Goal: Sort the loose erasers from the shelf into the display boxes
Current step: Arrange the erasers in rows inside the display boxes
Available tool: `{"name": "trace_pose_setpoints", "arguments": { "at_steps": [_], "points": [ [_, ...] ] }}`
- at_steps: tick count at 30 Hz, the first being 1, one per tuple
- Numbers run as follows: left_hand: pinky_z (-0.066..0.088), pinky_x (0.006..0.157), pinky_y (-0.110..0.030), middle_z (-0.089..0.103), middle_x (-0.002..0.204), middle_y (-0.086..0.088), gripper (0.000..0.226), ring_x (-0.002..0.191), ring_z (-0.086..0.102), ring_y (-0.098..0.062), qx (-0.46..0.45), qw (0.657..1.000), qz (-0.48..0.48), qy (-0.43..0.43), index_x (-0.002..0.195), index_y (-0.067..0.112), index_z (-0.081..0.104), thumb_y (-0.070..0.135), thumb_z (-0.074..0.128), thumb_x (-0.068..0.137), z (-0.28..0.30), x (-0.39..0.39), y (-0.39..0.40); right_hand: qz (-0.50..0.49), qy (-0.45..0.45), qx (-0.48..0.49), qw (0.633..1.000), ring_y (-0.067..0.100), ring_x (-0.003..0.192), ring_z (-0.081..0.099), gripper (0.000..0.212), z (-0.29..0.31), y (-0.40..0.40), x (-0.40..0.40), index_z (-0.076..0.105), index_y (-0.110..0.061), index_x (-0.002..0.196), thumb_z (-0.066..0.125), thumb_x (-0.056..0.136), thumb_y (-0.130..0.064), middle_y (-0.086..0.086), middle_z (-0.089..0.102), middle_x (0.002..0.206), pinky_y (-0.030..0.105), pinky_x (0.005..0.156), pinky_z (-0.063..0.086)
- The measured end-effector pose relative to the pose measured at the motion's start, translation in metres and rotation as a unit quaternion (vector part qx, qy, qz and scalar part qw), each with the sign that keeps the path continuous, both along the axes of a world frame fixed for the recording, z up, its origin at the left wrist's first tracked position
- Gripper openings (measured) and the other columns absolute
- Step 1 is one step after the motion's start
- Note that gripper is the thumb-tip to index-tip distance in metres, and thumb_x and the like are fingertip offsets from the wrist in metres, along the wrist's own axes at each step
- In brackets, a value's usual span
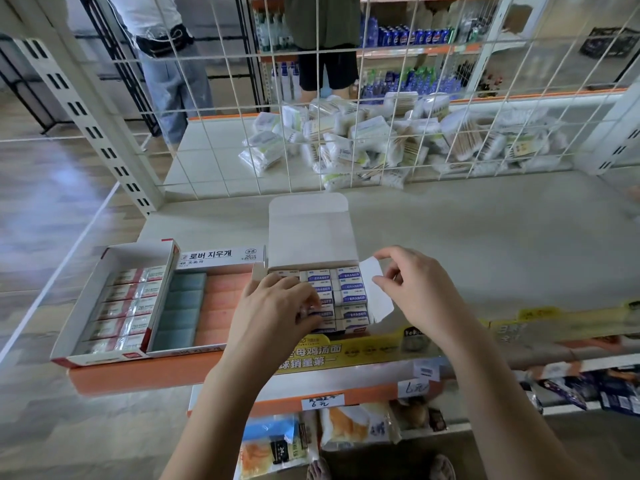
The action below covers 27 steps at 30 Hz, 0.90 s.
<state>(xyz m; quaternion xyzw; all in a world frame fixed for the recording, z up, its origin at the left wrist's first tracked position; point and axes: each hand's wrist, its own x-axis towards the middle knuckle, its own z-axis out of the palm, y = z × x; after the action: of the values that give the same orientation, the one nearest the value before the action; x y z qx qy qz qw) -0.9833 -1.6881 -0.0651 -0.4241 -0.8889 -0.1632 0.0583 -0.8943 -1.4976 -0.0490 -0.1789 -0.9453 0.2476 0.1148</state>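
Note:
A white display box (311,233) with its lid standing open sits on the shelf, filled with rows of white-and-blue erasers (351,289). My left hand (273,310) lies over the box's left side, its fingers curled on an eraser (313,311) in the rows. My right hand (412,289) hovers at the box's right edge, fingers curled at the white side flap (375,292). Left of it stand a box of teal and salmon erasers (204,306) and a red-trimmed box of wrapped erasers (128,303).
A white wire grid (346,98) backs the shelf, with a heap of cotton-swab packs (363,140) behind it. The grey shelf surface (485,244) extends to the right. Snack packets (346,427) fill the lower shelf. Two people (322,39) stand beyond the grid.

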Motion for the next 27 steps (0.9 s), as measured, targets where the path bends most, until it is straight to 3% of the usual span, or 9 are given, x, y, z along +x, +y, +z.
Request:
{"name": "trace_pose_setpoints", "arguments": {
  "at_steps": [4, 8, 17, 23, 27],
  "points": [
    [0.027, 0.079, -0.027, 0.063, 0.099, 0.016, 0.021, 0.102, 0.052, -0.015, -0.032, 0.999, -0.01, -0.026, 0.09, 0.033, 0.064, 0.05, 0.064, 0.079, 0.009, 0.001, 0.002, 0.006, 0.004, -0.004, 1.0, 0.01, 0.079, 0.054, 0.033, 0.0, 0.002, 0.002, 0.056, -0.017, 0.121, 0.061, 0.089, -0.023, -0.006, 0.059, 0.083, 0.019, 0.073, 0.041],
    [0.031, 0.091, -0.028, 0.058, 0.114, 0.016, 0.033, 0.11, 0.045, -0.01, -0.085, 0.995, -0.053, -0.03, 0.107, 0.035, 0.06, 0.056, 0.042, 0.089, 0.028, -0.005, 0.017, 0.015, 0.001, -0.02, 1.0, 0.009, 0.087, 0.056, 0.033, 0.006, 0.01, 0.006, 0.056, -0.02, 0.121, 0.058, 0.09, -0.03, -0.007, 0.061, 0.092, 0.024, 0.081, 0.047],
    [0.029, 0.098, -0.03, 0.054, 0.121, 0.009, 0.033, 0.118, 0.042, -0.015, -0.041, 0.971, -0.234, 0.04, 0.12, 0.032, 0.052, 0.048, 0.041, 0.093, 0.07, 0.019, 0.17, -0.085, -0.034, 0.042, 0.995, 0.015, 0.117, 0.046, 0.038, 0.018, 0.091, 0.061, 0.052, -0.017, 0.126, 0.057, 0.09, -0.029, -0.001, 0.055, 0.12, 0.026, 0.094, 0.036],
    [0.032, 0.094, -0.034, 0.057, 0.119, 0.003, 0.03, 0.117, 0.045, -0.02, -0.026, 0.95, -0.311, 0.037, 0.117, 0.029, 0.055, 0.042, 0.044, 0.092, 0.071, 0.099, 0.298, -0.188, -0.077, 0.033, 0.979, 0.029, 0.115, 0.05, 0.042, 0.016, 0.175, 0.128, 0.053, -0.008, 0.126, 0.06, 0.088, -0.021, 0.014, 0.055, 0.118, 0.032, 0.094, 0.037],
    [0.034, 0.097, -0.035, 0.055, 0.123, 0.002, 0.035, 0.118, 0.045, -0.02, -0.044, 0.939, -0.338, 0.038, 0.123, 0.027, 0.052, 0.043, 0.045, 0.093, 0.065, 0.138, 0.365, -0.248, -0.105, 0.007, 0.963, 0.024, 0.122, 0.042, 0.04, 0.017, 0.234, 0.179, 0.049, -0.016, 0.131, 0.053, 0.092, -0.025, 0.009, 0.047, 0.129, 0.029, 0.096, 0.033]
  ]
}}
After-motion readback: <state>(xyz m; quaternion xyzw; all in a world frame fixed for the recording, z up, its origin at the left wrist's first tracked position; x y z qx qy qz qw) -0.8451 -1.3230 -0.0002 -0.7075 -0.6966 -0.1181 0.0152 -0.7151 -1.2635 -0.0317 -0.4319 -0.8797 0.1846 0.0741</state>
